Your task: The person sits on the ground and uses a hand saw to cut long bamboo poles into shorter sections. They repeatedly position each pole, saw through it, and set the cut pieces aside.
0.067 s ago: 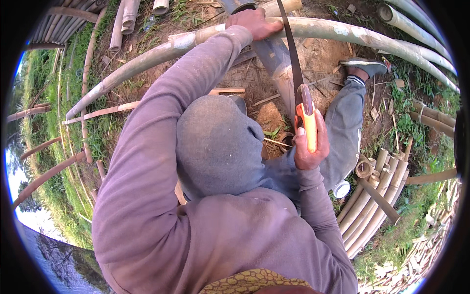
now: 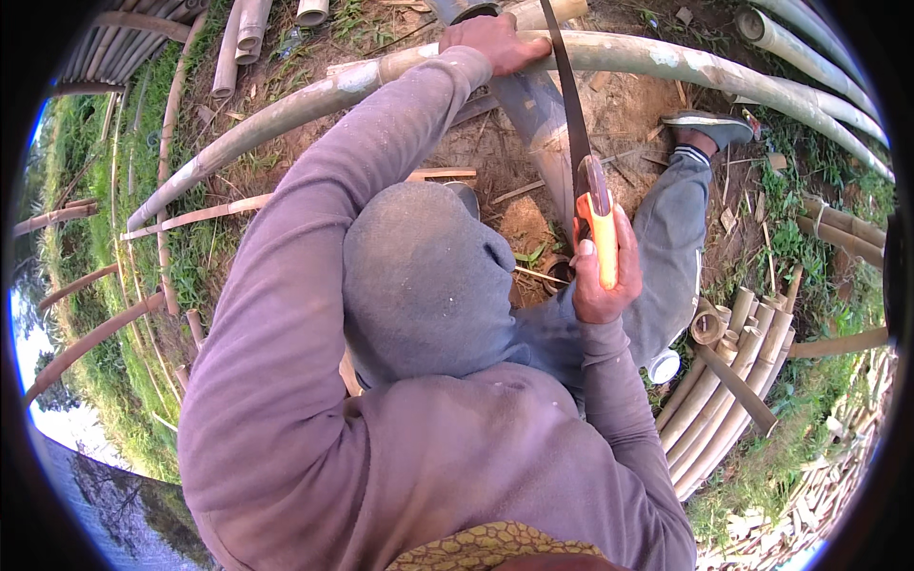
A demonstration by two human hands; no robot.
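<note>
My left hand [image 2: 493, 44] is closed over a long, pale bamboo pole [image 2: 657, 59] at the top of the view. The pole lies across a thicker grey bamboo piece [image 2: 539, 128]. In my right hand [image 2: 609, 285] is a hand saw with an orange handle [image 2: 603, 249], the fingers wrapped round it. Its dark blade [image 2: 571, 105] points away from me and crosses the pole just right of my left hand. Whether its teeth are in a cut, I cannot tell.
Cut bamboo lengths [image 2: 728, 400] are stacked at the lower right, beside a white round container [image 2: 664, 367]. More poles [image 2: 809, 57] lie at the upper right. My bent knee [image 2: 428, 276] and outstretched shoe [image 2: 709, 128] flank the work. Bamboo rails [image 2: 95, 347] stand at the left.
The saw and my right hand have slid slightly away from me along the blade's line. My left hand and the pole stay in place.
</note>
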